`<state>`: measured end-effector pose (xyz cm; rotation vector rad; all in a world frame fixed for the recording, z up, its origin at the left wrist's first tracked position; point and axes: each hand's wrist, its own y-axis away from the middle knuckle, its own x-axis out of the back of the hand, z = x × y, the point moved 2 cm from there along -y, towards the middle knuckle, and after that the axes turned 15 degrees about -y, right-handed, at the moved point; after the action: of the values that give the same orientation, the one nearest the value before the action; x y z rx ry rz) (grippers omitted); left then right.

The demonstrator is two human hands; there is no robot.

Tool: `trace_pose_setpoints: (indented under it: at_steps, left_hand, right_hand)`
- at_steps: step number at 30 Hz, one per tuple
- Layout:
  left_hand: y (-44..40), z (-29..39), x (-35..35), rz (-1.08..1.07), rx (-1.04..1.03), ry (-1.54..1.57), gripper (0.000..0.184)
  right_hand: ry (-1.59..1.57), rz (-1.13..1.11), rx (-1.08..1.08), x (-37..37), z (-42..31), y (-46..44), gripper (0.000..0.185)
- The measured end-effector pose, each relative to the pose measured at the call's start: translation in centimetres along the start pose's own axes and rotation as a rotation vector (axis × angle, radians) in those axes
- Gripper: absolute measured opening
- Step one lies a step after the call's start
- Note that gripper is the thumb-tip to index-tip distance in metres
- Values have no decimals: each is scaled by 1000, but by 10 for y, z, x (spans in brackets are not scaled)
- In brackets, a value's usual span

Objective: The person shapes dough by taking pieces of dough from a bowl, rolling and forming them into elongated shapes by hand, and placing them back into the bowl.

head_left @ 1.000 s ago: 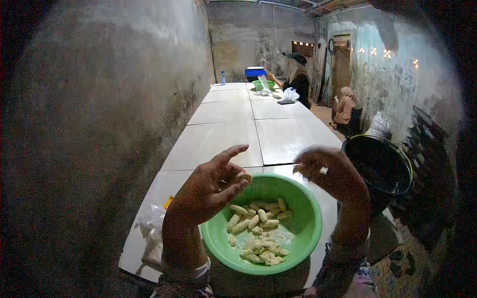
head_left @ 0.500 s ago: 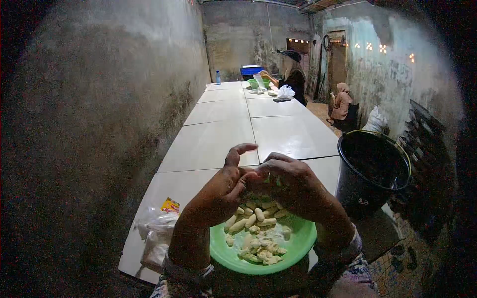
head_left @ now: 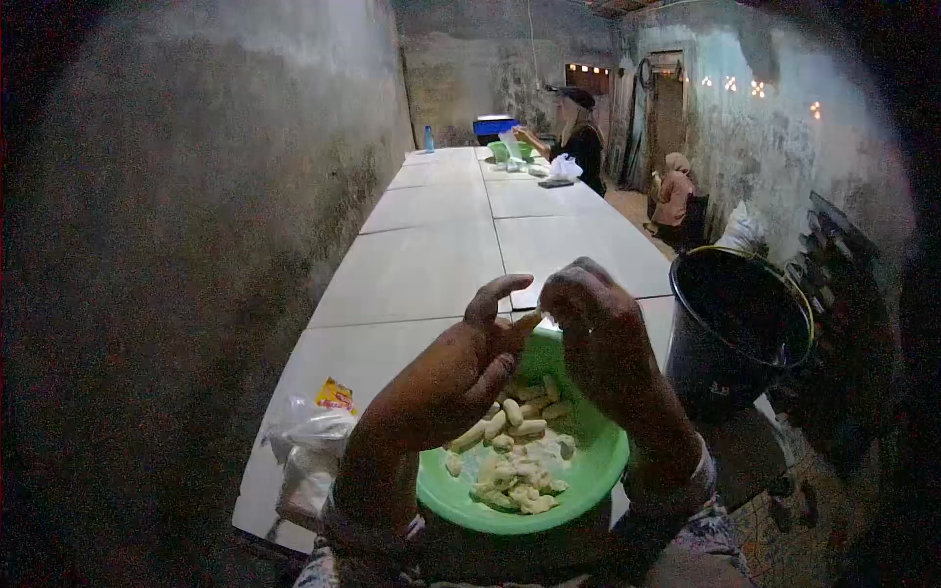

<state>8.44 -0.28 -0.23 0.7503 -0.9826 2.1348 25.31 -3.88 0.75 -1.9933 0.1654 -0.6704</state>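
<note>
A light green bowl (head_left: 608, 480) stands on the table's near end. In it lie several finger-shaped dough pieces (head_left: 470, 436) and, lower down, rough lumps of dough (head_left: 520, 485) with white powder about them. Above the bowl, my left hand (head_left: 461, 367) has its fingers curled around a pale piece of dough (head_left: 530, 320) with the thumb raised. My right hand (head_left: 598, 318) is closed in a pinch at the free end of that piece, its fingertips partly hidden.
Clear plastic bags (head_left: 312, 441) and a yellow-red sachet (head_left: 335, 395) lie left of the bowl. A large black bucket (head_left: 730, 323) stands at the right. At the long white table's (head_left: 412, 265) far end, a person (head_left: 583, 147) works by green bowls; another person (head_left: 673, 196) sits low near the wall.
My hands were close together over the bowl; the right has lifted and turned to a pinch, showing the dough's end. My left hand has shifted slightly right.
</note>
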Motion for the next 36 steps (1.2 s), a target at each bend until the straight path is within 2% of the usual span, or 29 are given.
trace_pose_setpoints:
  at_steps: [1,3,4,5,6,7,8,9,10,11,12,13,15,16,17,19,20,21,23,24,25,27,28,29,32,36]
  left_hand:
    - [3,2,3,-5,11,14,59]
    - [13,12,18,-13,191,192,56]
    - [18,13,22,124,148,311,37]
    - [20,9,27,127,148,314,37]
    - [22,6,33,174,167,338,25]
    - [24,3,37,220,190,361,25]
    - [22,-6,36,361,213,160,39]
    - [18,-7,34,365,213,154,39]
    - [14,-7,30,329,243,297,40]
    - [12,-10,27,292,271,439,42]
    - [9,-20,25,248,156,533,35]
    - [5,-25,25,253,145,525,35]
    - [-2,-27,23,294,87,740,28]
    - [-5,-23,20,356,66,718,27]
    - [-9,-26,18,362,61,716,27]
    - [-13,-42,19,556,80,843,29]
    - [-11,-42,23,567,-19,1033,31]
    - [-9,-50,26,577,-21,1024,31]
    - [-7,-61,30,479,-202,1450,34]
    - [-4,-65,31,514,-149,1446,37]
    - [-4,-65,34,518,-159,1445,37]
    - [-6,-67,33,400,-225,1626,29]
    - [-10,-67,30,218,-358,1782,32]
    - [-12,-64,26,214,-360,1778,32]
    - [-11,-43,22,384,-57,1762,39]
    - [-12,-37,25,357,-81,1703,36]
  right_hand:
    - [150,122,65,4,14,1,8]
    - [206,105,64,31,29,-8,6]
    - [65,-42,-51,39,36,-3,4]
    - [-77,-186,-162,42,41,0,3]
    - [-200,-333,-214,40,41,5,5]
    - [-166,-507,-129,37,40,8,7]
    - [-187,-672,-114,28,38,10,9]
    - [-207,-835,-108,19,31,12,13]
    - [-209,-834,-102,14,22,11,13]
    - [-241,-873,-260,9,16,12,20]
    - [-267,-909,-418,6,13,12,27]
    - [-260,-906,-406,7,13,10,27]
    - [-197,-886,-397,10,13,6,39]
    - [-238,-765,-333,12,37,18,39]
    - [-234,-769,-326,15,37,19,39]
    - [-182,-667,-301,21,36,17,39]
    - [-155,-691,-202,23,38,15,38]
    - [-160,-696,-191,23,38,16,38]
    - [-305,-657,-377,21,37,17,38]
    - [-152,-679,-307,20,34,13,36]
    - [-146,-683,-300,17,28,7,36]
    - [-384,-571,-472,8,14,1,35]
    - [-211,-525,-373,5,8,-5,32]
    - [-211,-521,-369,7,4,-7,32]
    - [-165,-347,-288,15,1,-7,26]
    - [-146,-303,-234,15,0,-5,25]
